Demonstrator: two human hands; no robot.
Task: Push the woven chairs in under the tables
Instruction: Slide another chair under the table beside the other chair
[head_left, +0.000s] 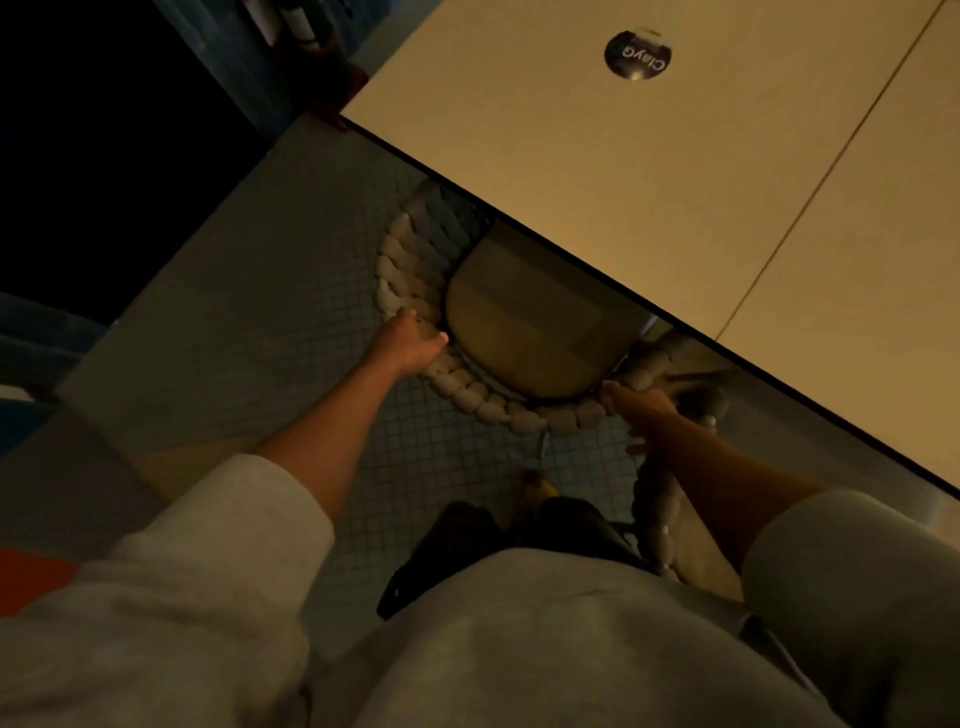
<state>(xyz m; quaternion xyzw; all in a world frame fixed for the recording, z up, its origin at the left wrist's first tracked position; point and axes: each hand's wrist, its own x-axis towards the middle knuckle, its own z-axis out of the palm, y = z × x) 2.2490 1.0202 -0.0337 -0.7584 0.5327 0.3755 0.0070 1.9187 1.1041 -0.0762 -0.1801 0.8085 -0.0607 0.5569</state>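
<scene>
The woven chair (498, 410) stands with its front under the table (623, 182) edge; the seat cushion (535, 332) and curved braided back project clear of the table. My left hand (410, 345) grips the back's left side, thumb inside the braid, fingers (406, 314) over the outside. My right hand (644, 408) rests on the back's right side; I cannot tell whether its fingers close round the braid. A second woven chair (657, 509) stands just right of the first. A round sticker (638, 54) lies on the table.

The pale tabletop (649, 182) bears a round black sticker (638, 54) near its far edge; the small-tiled floor (311, 291) carries a woven chair (483, 405), partly under the tabletop's near edge.
</scene>
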